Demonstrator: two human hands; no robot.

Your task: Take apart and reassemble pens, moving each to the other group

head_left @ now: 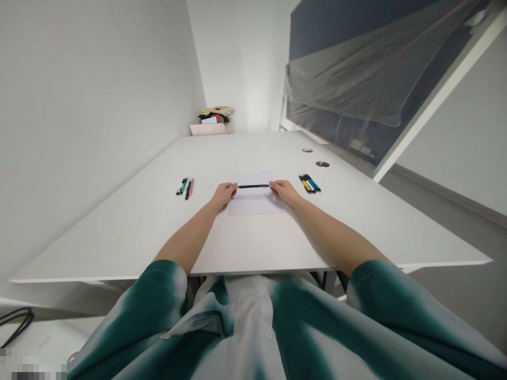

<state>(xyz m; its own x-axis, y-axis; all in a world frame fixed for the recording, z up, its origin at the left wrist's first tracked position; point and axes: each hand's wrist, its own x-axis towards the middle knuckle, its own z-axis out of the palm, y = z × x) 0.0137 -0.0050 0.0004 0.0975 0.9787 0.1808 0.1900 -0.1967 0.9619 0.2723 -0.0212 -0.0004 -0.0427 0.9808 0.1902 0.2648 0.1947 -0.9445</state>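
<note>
A slim black pen [253, 186] is held level between my two hands, over a sheet of white paper [256, 206]. My left hand [225, 193] pinches its left end. At the other end, the fingers of my right hand [283, 191] are closed on the pen's tip. Left of the hands lies a small group of pens [185, 188], in black, green and pink. To the right sits a row of pens or markers [310, 183] with yellow, white, blue and green parts.
The white table [253, 248] stretches far forward. Two round cable covers, one of them a dark-centred grommet [322, 164], lie at the right. A box [208, 129] with folded cloth stands at the far end. A plastic-draped dark panel [356, 79] leans at the right.
</note>
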